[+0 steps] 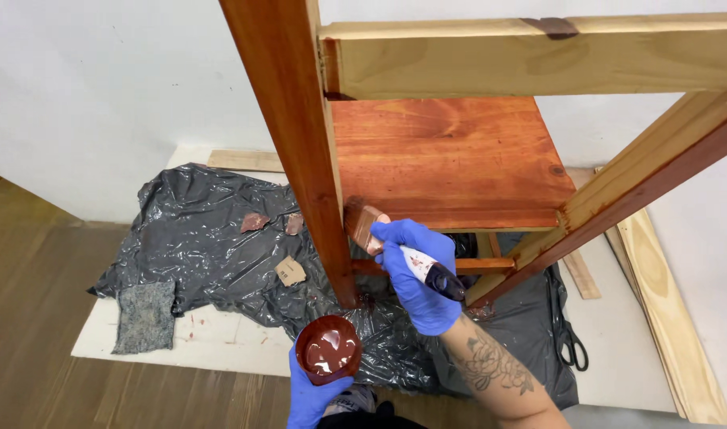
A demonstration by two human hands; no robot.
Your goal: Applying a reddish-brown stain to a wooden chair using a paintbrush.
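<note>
Two blue-gloved hands are staining an upturned wooden chair (451,159): the right hand (415,274) is gripping a paintbrush (379,234) against its leg (300,151), the left hand (312,393) is cupping a small bowl of stain (328,349) (below, over black plastic sheeting (197,230)). Long strokes along the grain would likely suit.

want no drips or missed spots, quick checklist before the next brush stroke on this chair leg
1. Brush grip: ok, right hand wraps the handle firmly.
2. Bristles on the wood: ok, they touch the stained leg near its lower part.
3. Stain supply: ok, the bowl in the left hand holds dark liquid and sits level.
4. Floor cover: ok, black plastic sheet lies under the leg.
5. Bare wood left: not ok, the top rail and the angled leg show unstained faces.
6. Brush load: cannot tell.
</note>
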